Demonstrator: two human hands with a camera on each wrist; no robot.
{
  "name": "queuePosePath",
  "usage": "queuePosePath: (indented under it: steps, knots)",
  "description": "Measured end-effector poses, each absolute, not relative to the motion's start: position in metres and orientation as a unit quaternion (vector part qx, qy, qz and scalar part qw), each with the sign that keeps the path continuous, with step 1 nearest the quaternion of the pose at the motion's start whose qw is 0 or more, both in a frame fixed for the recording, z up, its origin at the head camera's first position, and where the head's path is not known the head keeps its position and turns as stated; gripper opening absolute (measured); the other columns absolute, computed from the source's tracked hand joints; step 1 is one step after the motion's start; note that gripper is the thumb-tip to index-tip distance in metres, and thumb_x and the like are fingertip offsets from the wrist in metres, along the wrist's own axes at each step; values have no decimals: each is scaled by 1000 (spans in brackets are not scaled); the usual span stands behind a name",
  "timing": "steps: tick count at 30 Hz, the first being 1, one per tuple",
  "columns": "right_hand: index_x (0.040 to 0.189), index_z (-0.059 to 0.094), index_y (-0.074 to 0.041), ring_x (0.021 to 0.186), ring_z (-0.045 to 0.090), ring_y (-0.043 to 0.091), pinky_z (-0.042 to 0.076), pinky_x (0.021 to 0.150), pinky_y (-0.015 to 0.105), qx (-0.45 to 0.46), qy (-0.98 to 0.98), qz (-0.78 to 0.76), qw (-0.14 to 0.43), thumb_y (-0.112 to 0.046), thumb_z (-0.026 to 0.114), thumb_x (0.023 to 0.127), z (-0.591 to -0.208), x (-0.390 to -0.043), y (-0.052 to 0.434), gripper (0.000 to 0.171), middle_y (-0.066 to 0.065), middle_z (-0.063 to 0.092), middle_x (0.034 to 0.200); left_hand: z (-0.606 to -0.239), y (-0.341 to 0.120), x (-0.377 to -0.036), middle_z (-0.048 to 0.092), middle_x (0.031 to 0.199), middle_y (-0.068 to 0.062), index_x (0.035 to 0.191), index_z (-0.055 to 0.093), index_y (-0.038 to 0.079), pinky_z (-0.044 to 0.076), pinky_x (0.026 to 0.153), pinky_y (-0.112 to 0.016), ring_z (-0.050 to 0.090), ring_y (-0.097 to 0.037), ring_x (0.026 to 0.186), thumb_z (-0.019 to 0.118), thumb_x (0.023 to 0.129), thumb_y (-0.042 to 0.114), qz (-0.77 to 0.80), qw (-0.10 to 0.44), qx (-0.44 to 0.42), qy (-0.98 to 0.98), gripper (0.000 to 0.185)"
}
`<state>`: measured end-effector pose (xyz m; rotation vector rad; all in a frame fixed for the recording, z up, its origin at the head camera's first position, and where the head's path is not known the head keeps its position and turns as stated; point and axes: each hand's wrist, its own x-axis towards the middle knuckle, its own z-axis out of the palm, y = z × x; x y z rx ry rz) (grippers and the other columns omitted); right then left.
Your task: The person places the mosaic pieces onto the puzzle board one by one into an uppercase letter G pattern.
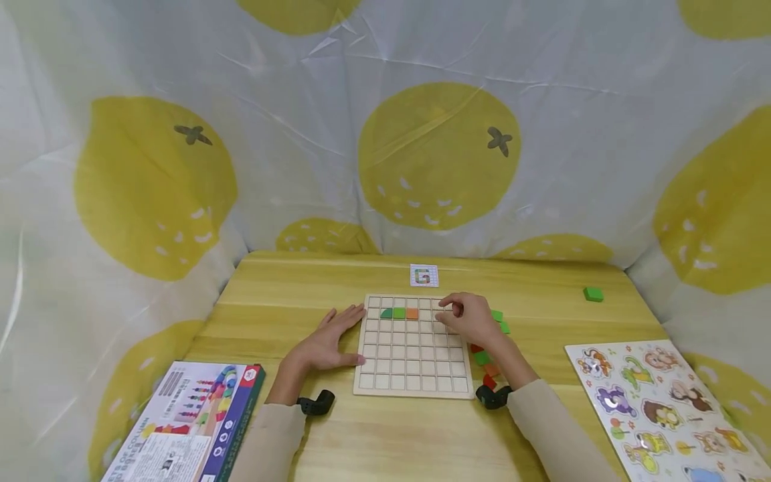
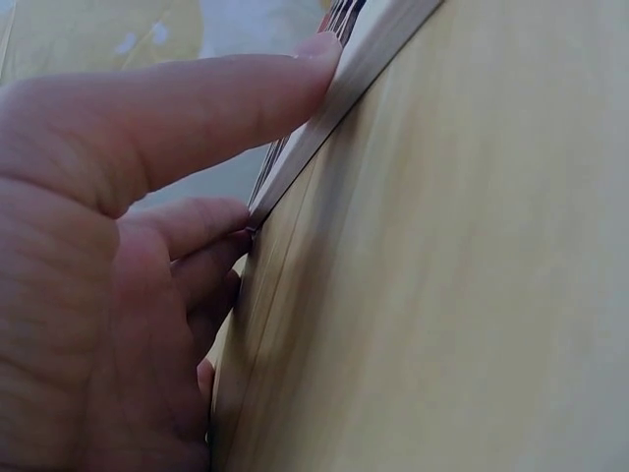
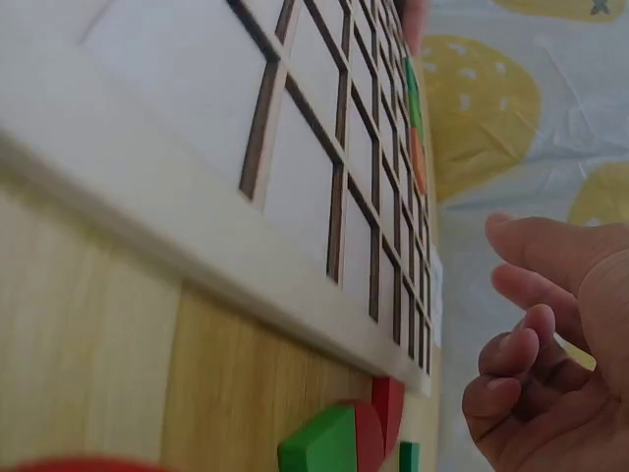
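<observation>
A wooden grid board [image 1: 413,368] lies flat on the table. Along its upper part sit a dark green rounded piece [image 1: 387,313], a bright green square [image 1: 399,313] and an orange square [image 1: 412,314]. My left hand [image 1: 326,345] touches the board's left edge with thumb and fingers stretched out; the left wrist view shows the thumb [image 2: 246,98] against the rim. Over the board's upper right part hovers my right hand [image 1: 468,318], thumb and index finger apart. In the right wrist view the other fingers [image 3: 501,369] bend loosely and nothing shows between them.
Loose green, red and orange pieces [image 1: 482,358] lie along the board's right side. A small pattern card [image 1: 424,275] is behind the board. One green block [image 1: 593,294] stands far right. A printed box [image 1: 187,422] lies front left, an animal puzzle board [image 1: 662,408] front right.
</observation>
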<state>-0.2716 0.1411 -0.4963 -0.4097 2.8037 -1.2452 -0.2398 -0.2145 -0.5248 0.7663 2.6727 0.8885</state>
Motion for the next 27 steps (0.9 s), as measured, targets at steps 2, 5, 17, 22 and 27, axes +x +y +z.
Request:
queuePosePath:
  steps: [2,5,17,22,27]
  knots:
    - [112,76,-5,62,42,16,37,60,28,-126,907,-402,26,-21,79,92,-495,-267,149,26,2,49,70,-525,-216,-240,21,173,-4,164,27,12,0,130,-55,14,-27,161,80,86,41,300,111,262,910,99]
    - [114,75,-5,63,42,16,38,60,27,-114,908,-402,29,-22,79,93,-494,-262,161,28,2,50,72,-526,-217,-241,21,173,-4,165,27,12,0,130,-54,14,-27,161,80,86,42,298,113,262,911,100]
    - [113,74,0,68,48,18,43,61,26,-60,917,-394,8,-22,78,93,-502,-257,192,30,5,56,76,-528,-216,-242,21,173,-5,164,27,11,0,130,-54,14,-28,161,80,85,45,304,112,263,909,101]
    - [115,72,-1,62,48,19,40,55,27,-22,928,-371,0,-32,81,89,-508,-265,198,42,6,57,77,-526,-215,-242,22,172,-5,164,27,11,0,130,-54,14,-28,161,80,85,45,307,114,263,908,101]
    - [117,71,1,71,53,21,43,59,28,5,938,-346,2,-41,83,86,-511,-271,201,53,10,62,85,-527,-214,-242,22,172,-5,164,27,11,0,130,-54,14,-28,161,81,85,42,307,116,262,908,100]
